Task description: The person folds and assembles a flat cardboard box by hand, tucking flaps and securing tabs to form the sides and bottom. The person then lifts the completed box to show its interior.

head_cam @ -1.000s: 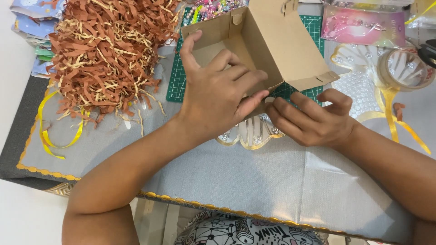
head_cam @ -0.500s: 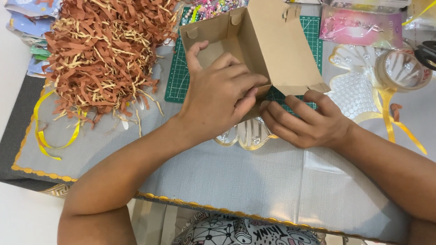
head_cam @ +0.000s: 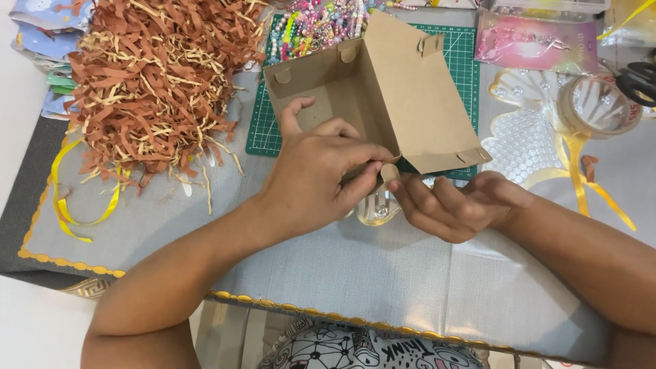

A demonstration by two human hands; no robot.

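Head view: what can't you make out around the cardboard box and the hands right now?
- Near corner of the cardboard box: covered by the left hand and right hand, so the tab grip is unclear.
- Clear item under the hands: mostly hidden, kind unknown.
- Scissors: cut off by the right edge.
- Beads: too small to tell apart, cut by the top edge.

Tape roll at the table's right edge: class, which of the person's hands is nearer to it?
Right. The right hand lies down-left of the tape roll, apart from it; the left hand is farther left, at the box.
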